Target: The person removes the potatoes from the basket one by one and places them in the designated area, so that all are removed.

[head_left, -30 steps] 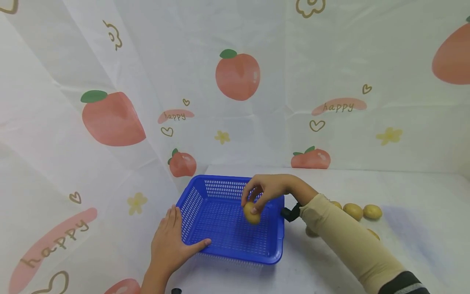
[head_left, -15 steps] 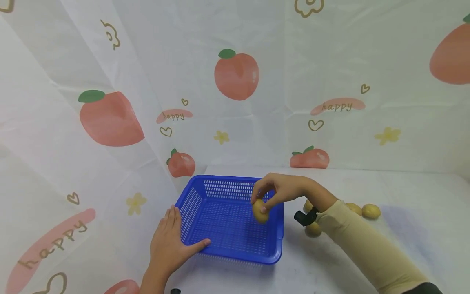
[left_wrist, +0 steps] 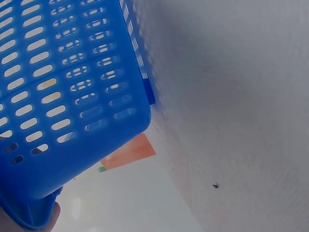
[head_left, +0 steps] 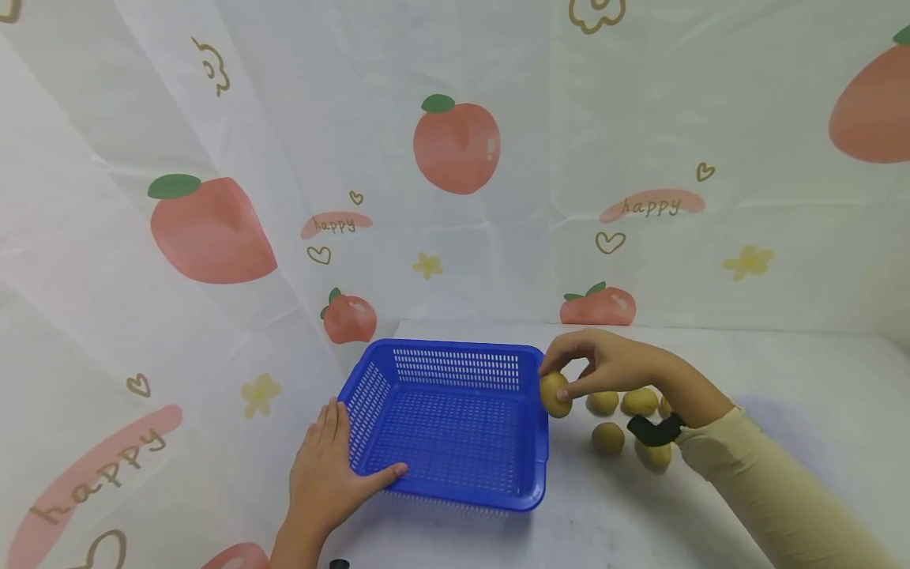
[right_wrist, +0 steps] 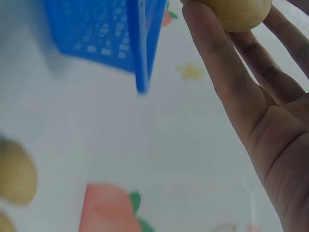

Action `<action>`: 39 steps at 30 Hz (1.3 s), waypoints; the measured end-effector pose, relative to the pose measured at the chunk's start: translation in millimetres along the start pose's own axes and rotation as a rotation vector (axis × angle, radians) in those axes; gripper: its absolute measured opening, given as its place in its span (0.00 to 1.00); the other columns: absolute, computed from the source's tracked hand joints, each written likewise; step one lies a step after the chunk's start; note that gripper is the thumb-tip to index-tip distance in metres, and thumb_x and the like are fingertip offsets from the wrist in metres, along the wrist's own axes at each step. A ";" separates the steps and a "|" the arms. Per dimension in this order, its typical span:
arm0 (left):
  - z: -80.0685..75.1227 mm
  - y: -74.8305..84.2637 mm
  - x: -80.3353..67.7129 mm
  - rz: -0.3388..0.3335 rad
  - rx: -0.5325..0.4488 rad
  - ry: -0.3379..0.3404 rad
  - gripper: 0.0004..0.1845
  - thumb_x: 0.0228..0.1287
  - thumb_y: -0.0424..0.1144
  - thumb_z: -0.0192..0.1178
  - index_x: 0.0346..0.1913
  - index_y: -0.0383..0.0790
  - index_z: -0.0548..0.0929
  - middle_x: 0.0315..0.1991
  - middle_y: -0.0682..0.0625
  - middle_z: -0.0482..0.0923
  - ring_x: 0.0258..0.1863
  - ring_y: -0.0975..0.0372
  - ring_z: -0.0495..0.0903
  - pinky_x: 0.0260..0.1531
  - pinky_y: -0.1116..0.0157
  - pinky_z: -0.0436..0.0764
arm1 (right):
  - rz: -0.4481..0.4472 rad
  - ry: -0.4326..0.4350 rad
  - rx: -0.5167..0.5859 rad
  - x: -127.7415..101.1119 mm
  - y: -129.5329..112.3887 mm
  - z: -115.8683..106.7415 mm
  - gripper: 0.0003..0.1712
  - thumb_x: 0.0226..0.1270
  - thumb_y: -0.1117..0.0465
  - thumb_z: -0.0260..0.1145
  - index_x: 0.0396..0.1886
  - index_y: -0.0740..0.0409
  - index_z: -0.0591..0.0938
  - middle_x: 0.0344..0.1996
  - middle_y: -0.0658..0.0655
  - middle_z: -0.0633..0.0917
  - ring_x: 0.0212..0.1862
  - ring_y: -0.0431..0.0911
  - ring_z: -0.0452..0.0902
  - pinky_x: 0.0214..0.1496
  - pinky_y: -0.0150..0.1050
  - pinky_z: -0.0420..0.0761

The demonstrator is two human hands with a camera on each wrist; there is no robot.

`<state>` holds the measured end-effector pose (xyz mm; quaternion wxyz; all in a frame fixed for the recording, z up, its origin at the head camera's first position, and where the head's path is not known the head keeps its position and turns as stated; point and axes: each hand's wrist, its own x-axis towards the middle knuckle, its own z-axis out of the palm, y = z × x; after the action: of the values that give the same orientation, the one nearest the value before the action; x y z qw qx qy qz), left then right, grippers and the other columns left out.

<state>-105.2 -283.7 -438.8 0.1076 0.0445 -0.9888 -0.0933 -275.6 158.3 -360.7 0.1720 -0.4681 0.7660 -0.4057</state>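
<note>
My right hand (head_left: 607,365) pinches a potato (head_left: 555,395) between thumb and fingers at the right rim of a blue plastic basket (head_left: 441,499). In the right wrist view the same potato (right_wrist: 241,12) shows at the top, held at the fingertips. My left hand (head_left: 329,466) rests on the basket's left side, its fingers along the rim and the thumb stretched over the front edge. The basket's slotted wall (left_wrist: 72,82) fills the upper left of the left wrist view. Nothing lies on the visible basket floor.
Several more potatoes (head_left: 608,438) lie on the white table to the right of the basket, some partly hidden by my right wrist and its black strap (head_left: 654,431). A white sheet (head_left: 498,261) printed with red fruit hangs behind and at the left.
My right hand has carried the potato rightward, from over the basket's inside to its right rim. The left hand stays on the basket, which has not moved.
</note>
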 end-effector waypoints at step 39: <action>0.9 -1.5 1.9 0.010 0.018 0.012 0.81 0.46 0.89 0.60 0.83 0.23 0.50 0.85 0.29 0.47 0.85 0.37 0.51 0.83 0.38 0.55 | 0.286 0.251 -0.254 -225.2 85.5 -22.2 0.11 0.69 0.68 0.73 0.49 0.64 0.86 0.46 0.27 0.84 0.45 0.22 0.78 0.35 0.31 0.86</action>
<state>-107.1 -285.3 -439.6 0.1138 0.0412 -0.9891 -0.0838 -226.1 381.3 -440.2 0.0708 -0.3186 0.8849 -0.3324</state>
